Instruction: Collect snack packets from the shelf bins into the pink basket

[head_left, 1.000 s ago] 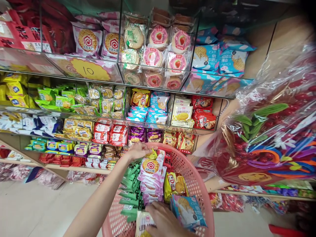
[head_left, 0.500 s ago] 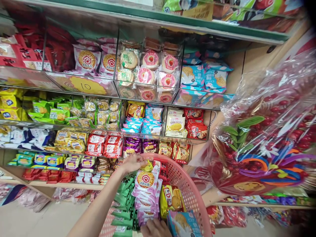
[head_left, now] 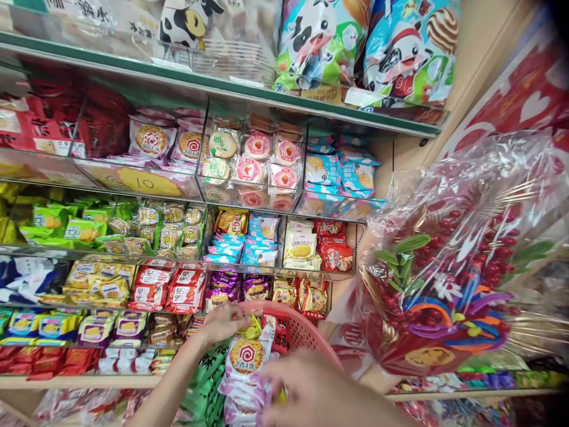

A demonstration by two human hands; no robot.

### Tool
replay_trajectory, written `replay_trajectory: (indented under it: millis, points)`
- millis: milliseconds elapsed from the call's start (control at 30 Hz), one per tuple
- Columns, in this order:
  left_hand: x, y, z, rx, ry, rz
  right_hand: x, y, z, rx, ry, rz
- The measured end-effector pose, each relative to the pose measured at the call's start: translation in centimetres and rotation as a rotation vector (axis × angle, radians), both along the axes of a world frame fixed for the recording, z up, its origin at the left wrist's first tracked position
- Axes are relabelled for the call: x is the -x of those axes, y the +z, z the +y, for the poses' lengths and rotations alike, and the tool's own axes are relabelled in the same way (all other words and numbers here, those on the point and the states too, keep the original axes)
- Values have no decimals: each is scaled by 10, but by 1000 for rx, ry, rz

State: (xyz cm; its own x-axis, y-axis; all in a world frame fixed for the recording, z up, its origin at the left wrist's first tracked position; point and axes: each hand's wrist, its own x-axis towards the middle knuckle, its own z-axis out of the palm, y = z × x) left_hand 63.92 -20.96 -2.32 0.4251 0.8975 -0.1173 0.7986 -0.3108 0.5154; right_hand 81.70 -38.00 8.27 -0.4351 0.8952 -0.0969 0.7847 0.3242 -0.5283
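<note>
A pink perforated plastic basket (head_left: 306, 330) stands at the bottom of the view, in front of the shelves. My left hand (head_left: 226, 323) is closed over its far rim, beside a small yellow item (head_left: 253, 327). Inside the basket lies a stack of pink-and-white cracker packets (head_left: 245, 362), with green packets (head_left: 205, 379) to its left and a red packet (head_left: 281, 332) behind. My right hand (head_left: 302, 385), smeared by motion, is over the basket's right side and hides much of what lies there. Whether its fingers hold anything cannot be made out.
Shelves with clear dividers hold packaged biscuits, among them blue packets (head_left: 340, 172) and round cookies (head_left: 253, 169). Large cow-print bags (head_left: 406, 53) stand on the top shelf. A plastic-wrapped red-berry decoration (head_left: 444, 284) juts out on the right.
My right hand has risen from the packets at the bottom edge and now covers the basket's right side. The view has tilted up, so the shelves sit lower. My left hand stays on the rim.
</note>
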Motion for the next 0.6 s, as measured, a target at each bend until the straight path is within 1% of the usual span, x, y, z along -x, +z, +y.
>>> replay_trajectory:
  millis: [33, 100, 133, 167, 200, 233, 300, 400, 467, 600]
  points:
    - [0, -1, 0, -7, -2, -2, -10, 18, 15, -73, -54, -4]
    - [0, -2, 0, -10, -6, -7, -31, 51, 47, -297, -202, -17]
    - [1, -2, 1, -7, -7, -10, -42, 62, 63, -391, -265, -61]
    - [1, -3, 1, -5, -5, -15, -52, 71, 79, -489, -332, -112]
    - [0, -3, 1, -2, -5, -20, -60, 75, 93, -578, -381, -171]
    - [0, -3, 0, 1, -5, -25, -68, 76, 106, -650, -407, -238]
    - [0, -3, 1, 8, -1, -30, -78, 72, 124, -762, -413, -358]
    - [-1, -3, 1, 20, 4, -30, -83, 58, 137, -855, -360, -454]
    - [-1, -3, 2, 31, 1, -36, -85, 51, 140, -869, -346, -468]
    - [-1, -2, 2, 46, 23, -44, -91, 44, 145, -828, -357, -487]
